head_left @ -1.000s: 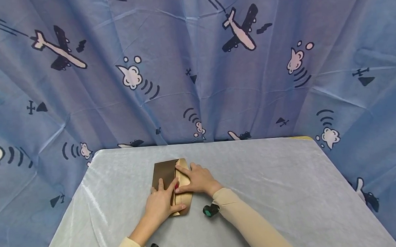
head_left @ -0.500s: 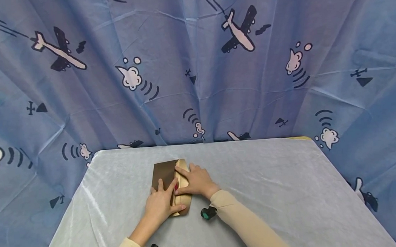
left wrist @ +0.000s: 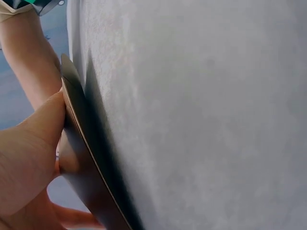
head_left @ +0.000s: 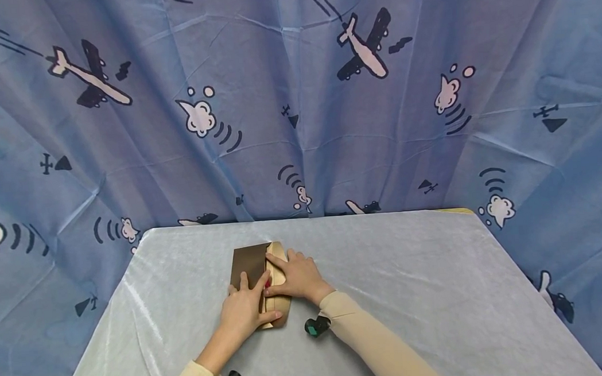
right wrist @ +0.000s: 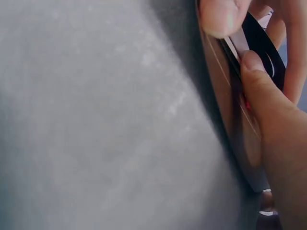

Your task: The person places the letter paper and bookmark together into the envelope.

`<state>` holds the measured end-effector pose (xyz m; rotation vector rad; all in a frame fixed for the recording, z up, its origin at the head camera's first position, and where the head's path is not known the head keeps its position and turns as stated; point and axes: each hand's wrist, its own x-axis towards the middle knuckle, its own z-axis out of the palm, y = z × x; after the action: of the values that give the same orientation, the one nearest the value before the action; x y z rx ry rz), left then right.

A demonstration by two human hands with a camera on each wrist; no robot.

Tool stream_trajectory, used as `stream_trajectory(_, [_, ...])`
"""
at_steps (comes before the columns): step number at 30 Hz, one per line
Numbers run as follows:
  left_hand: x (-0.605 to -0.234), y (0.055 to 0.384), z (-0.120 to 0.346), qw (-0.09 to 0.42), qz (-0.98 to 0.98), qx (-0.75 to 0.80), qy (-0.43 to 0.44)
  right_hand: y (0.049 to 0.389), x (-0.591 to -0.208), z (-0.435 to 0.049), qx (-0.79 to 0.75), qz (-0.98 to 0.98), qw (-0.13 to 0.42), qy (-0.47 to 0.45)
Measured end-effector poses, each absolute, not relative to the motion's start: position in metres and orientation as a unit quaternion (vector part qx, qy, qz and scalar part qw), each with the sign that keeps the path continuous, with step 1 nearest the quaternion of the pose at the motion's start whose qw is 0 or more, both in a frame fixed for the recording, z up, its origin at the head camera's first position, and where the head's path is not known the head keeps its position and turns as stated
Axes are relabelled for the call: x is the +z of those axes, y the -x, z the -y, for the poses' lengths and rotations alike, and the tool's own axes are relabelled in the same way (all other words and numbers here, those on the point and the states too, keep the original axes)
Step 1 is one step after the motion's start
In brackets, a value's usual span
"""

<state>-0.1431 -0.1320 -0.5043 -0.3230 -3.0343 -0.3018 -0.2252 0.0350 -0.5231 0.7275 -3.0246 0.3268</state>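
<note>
A thin brown and gold cardboard packet (head_left: 248,259) lies toward the back left of the cloth, with a gold flap (head_left: 277,267) folded along its right side. A small red spot (head_left: 268,283) shows at the flap's edge, between the two hands. Spread across the brown part, my left hand (head_left: 240,311) presses down, its thumb reaching right over the flap's near end. From the right, my right hand (head_left: 298,277) rests its index finger and thumb on the gold flap. In the right wrist view its thumb (right wrist: 264,88) lies along the packet's face.
A pale grey cloth (head_left: 415,284) covers the table. Behind it hangs a blue curtain (head_left: 256,133) printed with planes and clouds. Small black wrist cameras sit under both sleeves, the right one (head_left: 317,326) close to the packet.
My right hand and forearm have shifted slightly left, drawing its fingers a touch further over the flap. My left hand stays in place on the packet.
</note>
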Motion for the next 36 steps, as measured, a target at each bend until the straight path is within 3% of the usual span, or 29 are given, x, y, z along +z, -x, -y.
stream_trajectory(25, [-0.495, 0.147, 0.119, -0.008, 0.994, -0.058, 0.092, 0.216, -0.510, -0.076, 0.209, 0.930, 0.003, -0.303])
stream_trajectory(36, [-0.481, 0.146, 0.126, 0.013, 0.988, -0.086, 0.128, 0.203, -0.493, -0.100, 0.223, 0.931, -0.015, -0.289])
